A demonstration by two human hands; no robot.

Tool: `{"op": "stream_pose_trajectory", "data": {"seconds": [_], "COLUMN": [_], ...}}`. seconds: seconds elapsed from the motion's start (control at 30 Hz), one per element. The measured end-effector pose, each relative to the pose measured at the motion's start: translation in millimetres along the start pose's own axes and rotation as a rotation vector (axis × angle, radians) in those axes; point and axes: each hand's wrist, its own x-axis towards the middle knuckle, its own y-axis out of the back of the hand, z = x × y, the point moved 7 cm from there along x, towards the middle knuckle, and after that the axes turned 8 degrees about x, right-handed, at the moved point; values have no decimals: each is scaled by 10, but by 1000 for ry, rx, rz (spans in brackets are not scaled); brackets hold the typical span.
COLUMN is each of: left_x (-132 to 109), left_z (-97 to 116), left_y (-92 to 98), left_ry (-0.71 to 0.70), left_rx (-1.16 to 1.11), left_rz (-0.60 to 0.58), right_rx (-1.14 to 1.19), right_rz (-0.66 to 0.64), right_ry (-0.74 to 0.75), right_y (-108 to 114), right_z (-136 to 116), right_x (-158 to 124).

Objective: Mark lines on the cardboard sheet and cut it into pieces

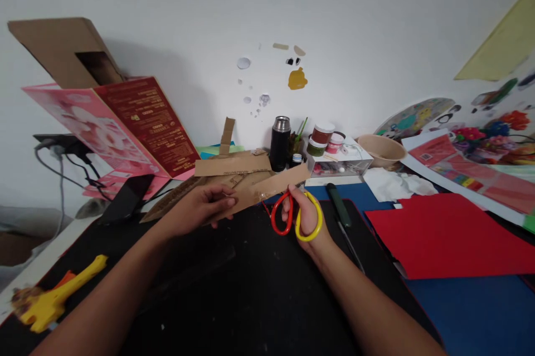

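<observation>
My left hand (209,205) pinches the near left end of a long brown cardboard strip (267,186), which slants up to the right above the black mat (188,294). Scissors with one red and one yellow handle loop (321,216) hang from my right hand (307,211). Its fingers are also against the lower right part of the strip, where a bit of clear tape shines. The blades are mostly hidden. Behind the strip lie more cardboard pieces (232,166).
A black thermos (280,144) stands by paint jars on a white drawer box (340,165). A green-handled cutter (338,205) lies right of my hand, near red paper (451,236). Left are a pink box (146,127), a phone (127,200) and a yellow glue gun (62,294).
</observation>
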Motion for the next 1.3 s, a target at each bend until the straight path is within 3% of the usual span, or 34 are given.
{"op": "stream_pose_trajectory", "data": {"seconds": [0.17, 0.37, 0.5, 0.6, 0.73, 0.8, 0.93, 1.03, 1.1, 1.23, 1.3], "left_x": [-26, -40, -34, -22, -69, -99, -109, -71, -17, 80, 103], "left_z": [6, -9, -43, -65, -30, 29, 157, 140, 76, -64, -112], "left_y": [-29, 134, 225, 189, -108, -251, -411, -436, -361, -92, -19], "left_ry": [-3, 23, 1, -4, -27, -48, -115, -112, -70, -36, -40], "left_rx": [-4, -212, -152, 16, 185, 200, 108, 46, -65, -328, -398], "left_rz": [-82, 73, 53, -50, -307, -335, -236, -202, -127, 162, 248], "right_rx": [-23, -41, -37, -15, -43, -58, -109, -167, -175, -157, -185], "right_rz": [21, 35, 46, 37, -28, -56, -125, -212, -260, -288, -302], "right_ry": [-16, 0, -18, -59, -82, -84, -120, -147, -162, -156, -138], "right_y": [26, 42, 59, 44, -32, -68, -138, -193, -217, -217, -216], "right_z": [-12, -7, 29, 65, 86, 98, 174, 238, 270, 305, 320], "right_x": [-1, 7, 2, -16, -51, -76, -140, -183, -200, -198, -196]}}
